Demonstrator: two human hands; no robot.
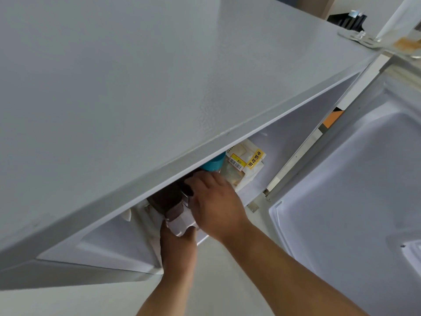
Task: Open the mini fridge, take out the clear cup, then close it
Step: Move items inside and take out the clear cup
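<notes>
Under the fridge top (159, 87), with the door (353, 190) swung wide, both hands grip the clear cup (180, 215) at the cabinet mouth: left hand (177, 249) cupping its base, right hand (216, 206) steadying its side, likely against tipping

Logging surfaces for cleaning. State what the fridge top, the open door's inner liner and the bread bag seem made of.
Grey mini fridge top: likely painted metal, with a fine pebbled sheen. White moulded door liner: seemingly glossy plastic, with rounded pressed recesses. Clear bread bag with yellow label: thin plastic film, crinkled and see-through.
</notes>
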